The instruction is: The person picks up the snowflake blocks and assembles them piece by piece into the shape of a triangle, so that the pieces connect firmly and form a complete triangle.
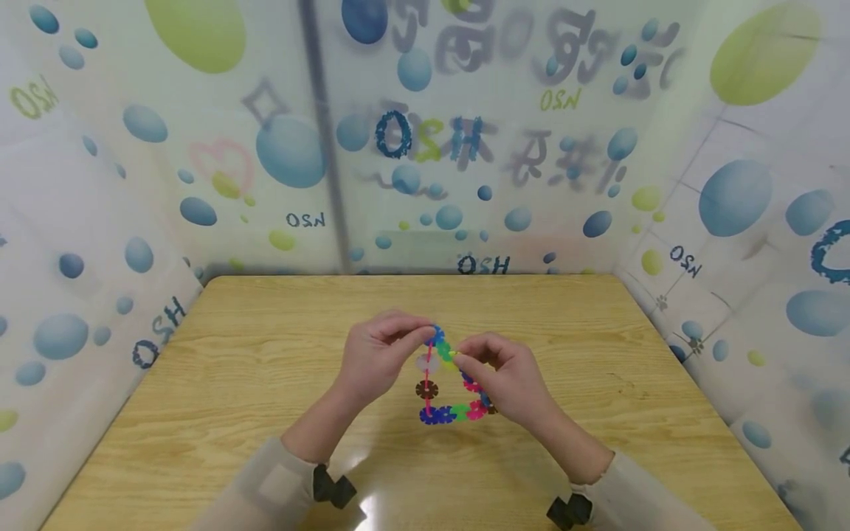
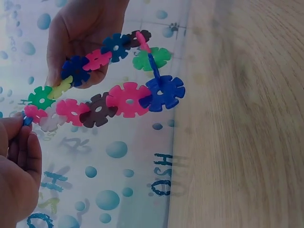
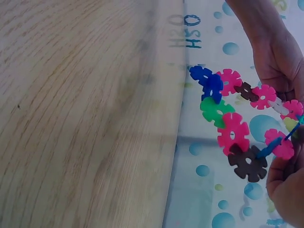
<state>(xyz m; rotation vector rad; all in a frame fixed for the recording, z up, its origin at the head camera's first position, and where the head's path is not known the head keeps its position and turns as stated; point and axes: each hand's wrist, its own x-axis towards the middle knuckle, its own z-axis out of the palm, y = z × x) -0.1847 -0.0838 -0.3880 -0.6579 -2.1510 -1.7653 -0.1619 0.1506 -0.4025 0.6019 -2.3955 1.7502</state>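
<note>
A closed ring of linked plastic snowflake discs hangs above the table, in blue, pink, green, brown, yellow and clear. Thumb and fingertips of my left hand (image 1: pixel 377 355) pinch a blue disc (image 1: pixel 435 334) at the ring's top. On the other side, my right hand (image 1: pixel 510 375) pinches the ring near a yellow disc (image 2: pixel 61 88) and hides part of that side. A brown disc (image 1: pixel 427 389) and a clear one show on the left run. Along the bottom are dark blue discs, a green disc (image 1: pixel 461 412) and a pink disc (image 1: pixel 476 410).
Under the hands lies a wooden table (image 1: pixel 265 332). Patterned curtains (image 1: pixel 412 221) with blue and green spots stand behind it and on both sides. Black wrist mounts (image 1: pixel 334 487) sit at both sleeve cuffs.
</note>
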